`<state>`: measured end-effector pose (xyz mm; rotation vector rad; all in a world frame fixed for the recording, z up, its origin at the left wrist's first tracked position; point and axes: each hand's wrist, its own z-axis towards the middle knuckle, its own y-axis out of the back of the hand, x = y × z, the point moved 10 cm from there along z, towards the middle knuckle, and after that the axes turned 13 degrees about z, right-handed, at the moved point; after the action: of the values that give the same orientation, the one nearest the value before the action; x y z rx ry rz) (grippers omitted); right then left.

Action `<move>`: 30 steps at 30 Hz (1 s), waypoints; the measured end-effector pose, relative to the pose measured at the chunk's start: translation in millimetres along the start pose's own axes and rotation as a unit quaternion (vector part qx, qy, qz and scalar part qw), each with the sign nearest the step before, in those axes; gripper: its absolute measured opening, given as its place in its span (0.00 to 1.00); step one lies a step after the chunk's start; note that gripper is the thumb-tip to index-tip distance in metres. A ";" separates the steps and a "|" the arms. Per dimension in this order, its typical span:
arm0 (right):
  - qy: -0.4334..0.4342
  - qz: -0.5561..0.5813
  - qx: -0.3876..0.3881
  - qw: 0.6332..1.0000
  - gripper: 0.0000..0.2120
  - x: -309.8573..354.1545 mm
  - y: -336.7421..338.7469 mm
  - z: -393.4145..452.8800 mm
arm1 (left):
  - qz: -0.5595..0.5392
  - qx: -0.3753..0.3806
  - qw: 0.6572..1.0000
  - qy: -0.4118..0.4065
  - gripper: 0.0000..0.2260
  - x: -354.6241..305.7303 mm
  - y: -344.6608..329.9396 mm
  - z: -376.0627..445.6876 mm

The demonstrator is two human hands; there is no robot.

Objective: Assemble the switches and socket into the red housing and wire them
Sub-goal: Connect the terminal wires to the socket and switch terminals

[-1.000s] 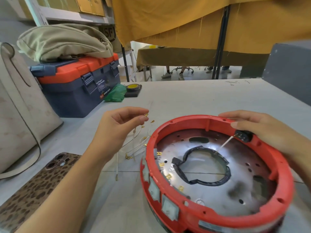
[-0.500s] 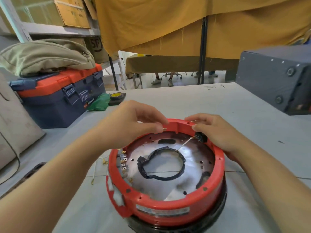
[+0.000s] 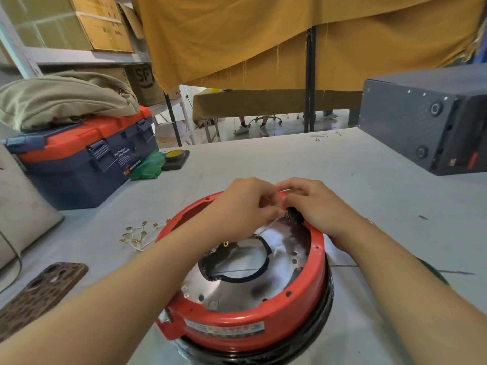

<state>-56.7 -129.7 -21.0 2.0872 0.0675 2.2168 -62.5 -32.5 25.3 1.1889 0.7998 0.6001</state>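
On the grey counter (image 3: 263, 159) the red housing (image 3: 245, 320) sits dead centre, and at its twelve o'clock rim the left hand (image 3: 247, 206) pinches a white wire (image 3: 271, 224) toward the black socket (image 3: 293, 215) the right hand (image 3: 316, 206) grips; a slip could bend the terminal.

Toolbox (image 3: 79, 164), phone (image 3: 39, 293), grey box (image 3: 421, 122) — on the table (image 3: 263, 164).

Your view is bright and evenly lit by daylight from beyond the table's (image 3: 263, 159) far edge. Shadows are soft. White glare washes the metal plate (image 3: 276, 238) inside the red housing (image 3: 237, 320). Wide-angle bending curves the edges; your forearms look slightly blurred.
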 end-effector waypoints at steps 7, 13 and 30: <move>0.000 -0.009 -0.001 1.000 0.14 -0.2 0.7 1.1 | -0.020 -0.032 0.999 0.006 0.06 5.5 -2.7 -4.7; -0.007 -0.009 0.000 1.000 0.14 -1.9 0.4 1.6 | -0.027 -0.030 0.999 0.009 0.04 7.4 -4.1 -7.3; 0.003 -0.005 0.002 1.000 0.13 -2.7 -0.1 3.1 | 0.006 -0.052 0.998 -0.023 0.04 -1.7 -2.5 -7.7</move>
<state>-53.4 -130.0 -23.5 2.0772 0.0832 2.2195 -69.8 -30.1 22.1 1.1098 0.7143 0.6149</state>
